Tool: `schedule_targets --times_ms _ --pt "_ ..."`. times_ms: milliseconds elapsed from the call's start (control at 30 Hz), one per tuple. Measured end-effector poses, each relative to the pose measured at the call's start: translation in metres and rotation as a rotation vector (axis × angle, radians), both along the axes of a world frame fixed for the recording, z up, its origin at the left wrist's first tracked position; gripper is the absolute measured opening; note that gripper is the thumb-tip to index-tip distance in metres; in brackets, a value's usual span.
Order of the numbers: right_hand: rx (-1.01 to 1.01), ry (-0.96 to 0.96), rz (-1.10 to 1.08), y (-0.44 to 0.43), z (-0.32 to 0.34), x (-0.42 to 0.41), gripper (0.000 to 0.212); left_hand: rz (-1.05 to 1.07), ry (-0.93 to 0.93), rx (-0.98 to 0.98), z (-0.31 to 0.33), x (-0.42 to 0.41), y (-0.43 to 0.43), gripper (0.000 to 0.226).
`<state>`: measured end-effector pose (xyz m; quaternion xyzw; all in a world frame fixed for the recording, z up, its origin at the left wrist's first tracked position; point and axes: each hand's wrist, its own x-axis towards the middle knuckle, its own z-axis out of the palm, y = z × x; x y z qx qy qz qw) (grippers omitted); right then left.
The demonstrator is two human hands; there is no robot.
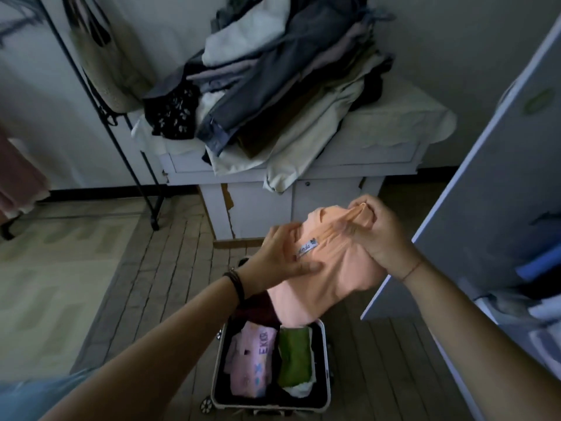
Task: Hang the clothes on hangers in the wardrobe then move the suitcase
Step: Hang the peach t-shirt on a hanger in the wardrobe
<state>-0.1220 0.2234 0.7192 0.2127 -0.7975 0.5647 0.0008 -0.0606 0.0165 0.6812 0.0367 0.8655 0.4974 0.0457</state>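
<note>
**A:** Where's the garment right now?

**B:** The peach top [340,268] is up in the air, directly above the open suitcase [326,360] on the floor, with its lower edge hanging to just over the case's far end.

**A:** And the hands?

**B:** The right hand [379,235] pinches a bunched fold at the top edge, probably a shoulder or the neckline. The left hand [285,253] lies against the fabric beside the label [306,247], fingers fairly straight and the thumb across the cloth. It's blurred, so I cannot tell whether it grips or only steadies.

**A:** Why hold it by the neck?

**B:** My guess is the aim is to find the opening, since a hanger goes in there. With the label facing up, the inside of the collar is easy to spot. No hanger shows in either hand.

**A:** Why so close to the wardrobe door [485,177]?

**B:** It stands open just to the right, so the carry would be short.

**A:** How much is left?

**B:** Plenty, I'd judge. A pink garment [252,360], a green garment [294,357] and a dark red garment [258,308] lie folded in the case, so moving it comes later.

**A:** Anything else around?

**B:** A pile of clothes [273,71] is heaped on a white surface [394,123] by the wall, and a dark rack [100,95] stands to the left.
</note>
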Motion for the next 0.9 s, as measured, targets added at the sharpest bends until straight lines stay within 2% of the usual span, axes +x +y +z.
schedule_targets --times_ms 67,267,367,467,533,600,667,800,900 --pt "-0.099 0.016 -0.12 0.009 0.01 0.0 0.045 -0.045 0.005 -0.039 -0.005 -0.003 0.001 0.08" --pt "-0.163 0.066 -0.314 0.028 0.034 0.0 0.033 -0.158 -0.025 -0.038 0.014 -0.04 0.004 0.031" --pt "-0.081 0.055 -0.427 0.045 0.038 0.005 0.025 -0.237 0.001 0.063 0.037 -0.055 0.005 0.033" --pt "0.057 0.069 -0.501 0.067 0.039 0.016 0.031 -0.245 0.031 0.195 0.063 -0.071 0.013 0.025" --pt "0.077 0.076 -0.542 0.081 0.041 0.028 0.032 -0.24 0.099 0.216 0.082 -0.081 0.027 0.016" --pt "0.12 0.06 -0.554 0.094 0.045 0.039 0.019 -0.267 0.159 0.269 0.099 -0.089 0.048 0.007" --pt "0.167 -0.001 -0.531 0.107 0.048 0.049 0.007 -0.315 0.189 0.333 0.114 -0.094 0.073 0.007" --pt "0.298 -0.161 -0.502 0.142 0.049 0.072 0.019 -0.445 0.197 0.401 0.129 -0.101 0.132 0.013" --pt "0.211 -0.304 -0.493 0.166 0.055 0.097 0.036 -0.524 0.217 0.459 0.141 -0.098 0.178 0.018"
